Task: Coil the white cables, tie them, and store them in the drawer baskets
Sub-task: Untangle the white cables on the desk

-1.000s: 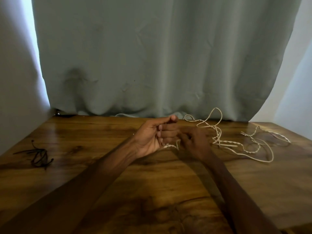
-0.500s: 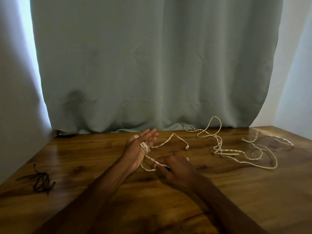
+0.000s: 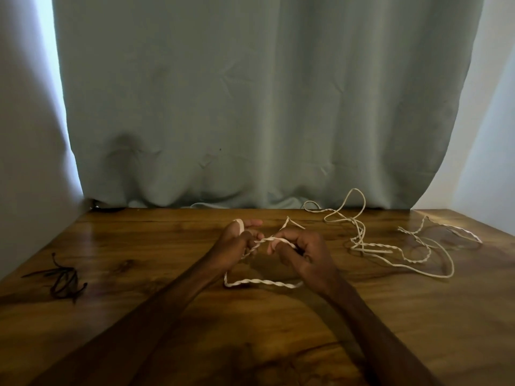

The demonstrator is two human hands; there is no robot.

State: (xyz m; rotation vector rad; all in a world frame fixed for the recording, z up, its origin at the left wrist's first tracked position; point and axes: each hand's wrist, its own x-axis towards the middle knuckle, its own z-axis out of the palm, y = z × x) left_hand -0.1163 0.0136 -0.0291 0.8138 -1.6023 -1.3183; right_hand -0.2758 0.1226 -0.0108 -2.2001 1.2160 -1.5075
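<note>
A twisted white cable (image 3: 262,283) runs between both hands over the middle of the wooden table (image 3: 139,246). My left hand (image 3: 237,243) has a turn of it wrapped around the fingers, which are partly extended. My right hand (image 3: 303,252) pinches the same cable with curled fingers, close to the right of the left hand. A loop of the cable hangs down onto the table below the hands. More loose white cable (image 3: 390,246) lies tangled at the back right of the table. No drawer or basket is in view.
A small bundle of dark ties (image 3: 65,280) lies at the table's left side. A grey-green curtain (image 3: 264,107) hangs behind the table's far edge. White walls stand left and right.
My right hand rose from the table and came up beside the left hand, drawing the cable taut between them. A longer loop now trails on the table below.
</note>
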